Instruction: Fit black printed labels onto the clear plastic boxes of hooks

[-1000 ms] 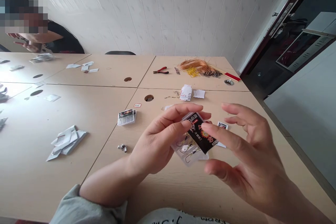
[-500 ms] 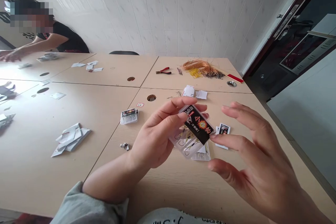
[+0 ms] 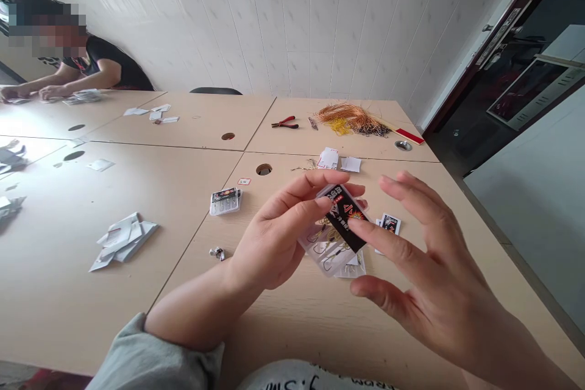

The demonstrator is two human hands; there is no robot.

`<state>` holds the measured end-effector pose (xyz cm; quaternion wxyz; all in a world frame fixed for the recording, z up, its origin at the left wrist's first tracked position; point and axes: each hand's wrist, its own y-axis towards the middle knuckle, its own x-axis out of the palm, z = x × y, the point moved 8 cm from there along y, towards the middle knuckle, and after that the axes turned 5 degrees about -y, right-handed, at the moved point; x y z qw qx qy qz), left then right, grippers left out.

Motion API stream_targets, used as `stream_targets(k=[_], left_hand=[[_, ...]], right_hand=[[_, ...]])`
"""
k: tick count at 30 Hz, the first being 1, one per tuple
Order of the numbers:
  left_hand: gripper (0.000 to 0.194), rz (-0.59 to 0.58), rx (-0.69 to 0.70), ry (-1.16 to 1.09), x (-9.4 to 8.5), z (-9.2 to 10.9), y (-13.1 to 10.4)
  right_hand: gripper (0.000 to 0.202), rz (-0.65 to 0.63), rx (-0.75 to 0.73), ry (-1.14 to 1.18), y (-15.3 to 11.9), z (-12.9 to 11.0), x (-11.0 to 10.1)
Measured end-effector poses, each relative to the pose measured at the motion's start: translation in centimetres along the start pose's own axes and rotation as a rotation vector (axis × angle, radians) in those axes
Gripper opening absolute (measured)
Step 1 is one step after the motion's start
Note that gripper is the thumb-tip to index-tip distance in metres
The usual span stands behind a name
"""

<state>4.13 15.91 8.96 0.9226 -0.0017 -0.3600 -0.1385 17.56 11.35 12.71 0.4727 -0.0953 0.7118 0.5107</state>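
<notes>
A clear plastic box of fishing hooks (image 3: 326, 250) is gripped in my left hand (image 3: 286, 228), raised and tilted above the table. Its upper part bears a black label (image 3: 346, 228) with red and white print. My right hand (image 3: 427, 262) is open, fingers spread, its index fingertip touching the label. Hooks with yellowish line show through the box's clear lower part. Partly hidden behind it, another clear box (image 3: 356, 269) lies on the table. Black printed cards (image 3: 390, 223) lie beyond my right fingers.
Small hook boxes (image 3: 225, 201) and a little metal object (image 3: 217, 253) lie to the left, with a pile of packets (image 3: 123, 241) farther out. Pliers (image 3: 285, 123) and a bundle of copper-coloured line (image 3: 350, 117) lie at the back. Another person (image 3: 109, 67) sits at far left.
My right index finger has slid left across the label, from its right edge to its middle. The left hand keeps hold of the box. The other person's hands have lowered to the table.
</notes>
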Motion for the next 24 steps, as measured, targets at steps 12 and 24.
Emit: stream_targets(k=[12,24], left_hand=[[0.019,-0.022,-0.029,0.002,-0.2,-0.5,0.1],[0.039,-0.125,-0.093,-0.034,0.1,-1.2,0.0]], right_hand=[[0.048,0.000,-0.001,-0.001,0.2,0.5,0.2],[0.050,-0.046,0.015,0.030,0.4,0.6,0.0]])
